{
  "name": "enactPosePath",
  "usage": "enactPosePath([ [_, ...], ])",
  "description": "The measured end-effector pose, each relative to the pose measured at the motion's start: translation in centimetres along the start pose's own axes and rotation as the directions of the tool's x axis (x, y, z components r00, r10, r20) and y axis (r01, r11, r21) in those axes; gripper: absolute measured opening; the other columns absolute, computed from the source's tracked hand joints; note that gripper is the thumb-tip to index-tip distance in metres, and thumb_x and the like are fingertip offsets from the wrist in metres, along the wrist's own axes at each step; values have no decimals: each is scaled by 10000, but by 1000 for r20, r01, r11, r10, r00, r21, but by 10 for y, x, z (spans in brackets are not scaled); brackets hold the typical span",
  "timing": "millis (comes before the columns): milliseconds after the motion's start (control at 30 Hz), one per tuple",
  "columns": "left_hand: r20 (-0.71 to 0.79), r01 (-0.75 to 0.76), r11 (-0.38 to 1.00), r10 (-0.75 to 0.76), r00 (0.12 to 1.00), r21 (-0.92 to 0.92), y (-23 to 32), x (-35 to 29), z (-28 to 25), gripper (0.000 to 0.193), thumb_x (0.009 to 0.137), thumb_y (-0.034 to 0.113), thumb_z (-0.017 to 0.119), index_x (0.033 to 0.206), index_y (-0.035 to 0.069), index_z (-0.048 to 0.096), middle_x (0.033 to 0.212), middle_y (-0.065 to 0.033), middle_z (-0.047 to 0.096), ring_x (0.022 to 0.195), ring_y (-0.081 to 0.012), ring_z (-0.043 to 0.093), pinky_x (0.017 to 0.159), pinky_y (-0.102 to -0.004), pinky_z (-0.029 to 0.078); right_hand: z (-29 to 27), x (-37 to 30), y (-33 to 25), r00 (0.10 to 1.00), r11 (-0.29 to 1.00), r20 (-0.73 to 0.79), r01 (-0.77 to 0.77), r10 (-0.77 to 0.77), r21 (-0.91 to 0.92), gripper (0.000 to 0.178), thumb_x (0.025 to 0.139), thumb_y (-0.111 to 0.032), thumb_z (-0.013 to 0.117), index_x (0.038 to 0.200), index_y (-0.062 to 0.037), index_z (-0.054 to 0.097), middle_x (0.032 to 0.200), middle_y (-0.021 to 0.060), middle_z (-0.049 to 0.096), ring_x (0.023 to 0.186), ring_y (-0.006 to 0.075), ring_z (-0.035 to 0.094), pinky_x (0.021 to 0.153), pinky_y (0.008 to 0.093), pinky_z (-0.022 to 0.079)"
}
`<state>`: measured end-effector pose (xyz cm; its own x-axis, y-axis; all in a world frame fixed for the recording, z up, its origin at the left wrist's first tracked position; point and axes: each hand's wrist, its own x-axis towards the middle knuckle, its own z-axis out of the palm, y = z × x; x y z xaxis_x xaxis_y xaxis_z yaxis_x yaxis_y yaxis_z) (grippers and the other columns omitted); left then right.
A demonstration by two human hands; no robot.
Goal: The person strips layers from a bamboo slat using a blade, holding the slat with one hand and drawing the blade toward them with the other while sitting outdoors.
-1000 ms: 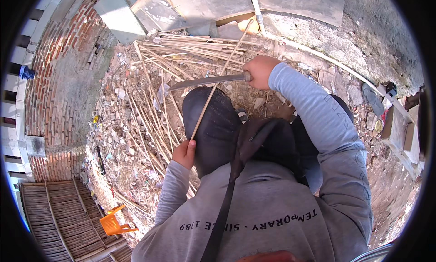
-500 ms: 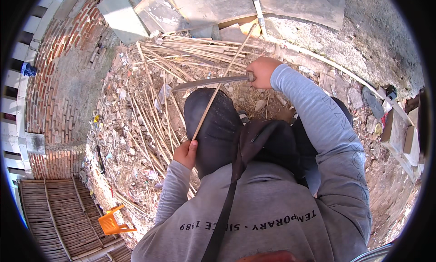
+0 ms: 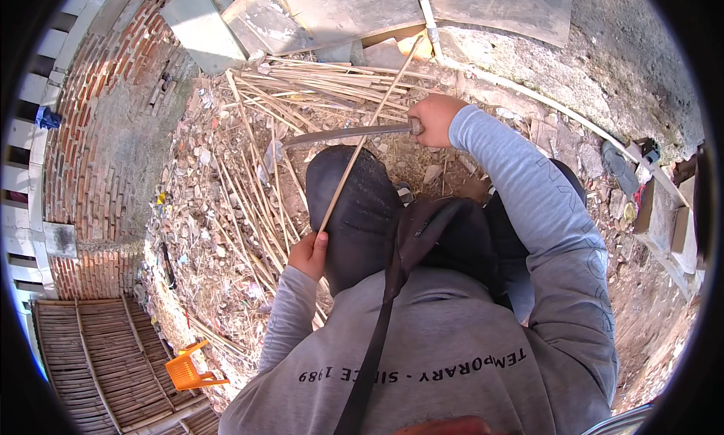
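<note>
Head view: left hand point(image 3: 306, 255) and right hand point(image 3: 437, 120) had fingers clamped, respectively, on a pale strip point(image 3: 343, 183) slanting across one knee point(image 3: 366, 209) and a knife point(image 3: 332, 135) crossing it, paring seemingly unfinished, other strips point(image 3: 317, 76) on the ground point(image 3: 181, 201) perhaps done.

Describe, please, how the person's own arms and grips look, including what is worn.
The left grip and right grip are bare hands, without gloves. The long grey fabric left sleeve shows no visible marking; the long grey fabric right sleeve carries dark outlined lettering lengthwise.
</note>
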<state>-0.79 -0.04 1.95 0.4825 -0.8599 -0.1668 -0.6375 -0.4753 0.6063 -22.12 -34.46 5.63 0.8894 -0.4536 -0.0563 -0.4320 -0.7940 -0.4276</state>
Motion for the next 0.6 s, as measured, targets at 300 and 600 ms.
enactPosePath([
  [300, -9, -18, 1000, 18, 1000, -23, 0, 0, 1, 552, 981, 496, 445, 916, -22, 626, 672, -149, 594, 650, -233, 587, 634, -361, 453, 7, 2, 5, 998, 998, -43, 54, -53, 12, 272, 749, -255, 699, 916, -43, 663, 768, 182, 667, 812, 374, 649, 764, 450, 515],
  [600, -17, -28, 999, 27, 999, -45, -6, 0, 3, 570, 974, 514, 450, 887, -22, 619, 659, -144, 582, 638, -226, 573, 623, -359, 445, 8, 3, 6, 998, 998, -41, 58, -57, 26, 268, 749, -250, 695, 913, -40, 663, 763, 183, 665, 803, 373, 650, 756, 450, 515],
])
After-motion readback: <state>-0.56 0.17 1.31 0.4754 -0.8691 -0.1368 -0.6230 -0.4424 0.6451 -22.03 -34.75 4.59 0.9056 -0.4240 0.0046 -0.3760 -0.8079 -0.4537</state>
